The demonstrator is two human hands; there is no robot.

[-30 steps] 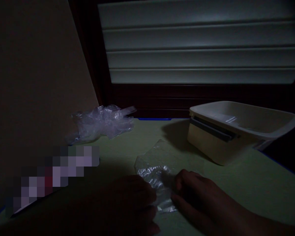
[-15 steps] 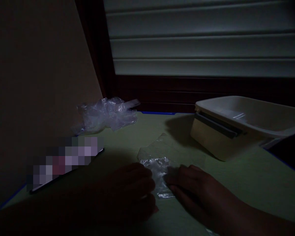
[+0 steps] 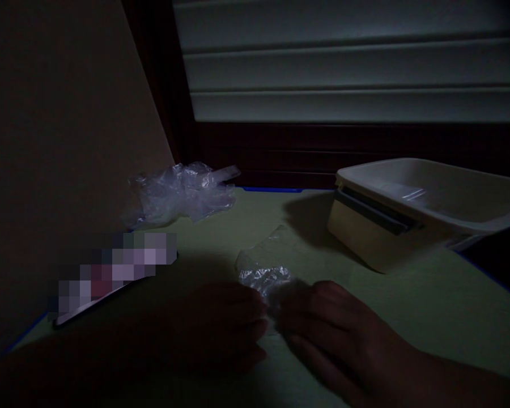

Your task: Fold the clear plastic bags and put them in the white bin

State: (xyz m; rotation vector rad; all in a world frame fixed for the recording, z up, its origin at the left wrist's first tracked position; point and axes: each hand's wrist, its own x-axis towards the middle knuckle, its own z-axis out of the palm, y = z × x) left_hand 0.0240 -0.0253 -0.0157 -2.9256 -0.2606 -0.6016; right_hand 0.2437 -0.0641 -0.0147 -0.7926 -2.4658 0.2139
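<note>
A thin clear plastic bag lies crumpled on the pale green tabletop, its see-through far part spread flat. My left hand is closed at the bag's left side with curled fingers, dark in the shadow. From the right, my right hand grips the bag, its fingers pressed together. The two hands' fingertips nearly meet over the near part of the bag, which they mostly cover.
A heap of crumpled clear plastic bags sits at the back left. A phone-like device with a blurred-out screen leans at the left. On the right stands a cream plastic bin with a grey handle. The green table has blue edging.
My right hand has moved left, closer to my left hand, and covers more of the bag. The near part of the bag is bunched between them. The view has tilted slightly.
</note>
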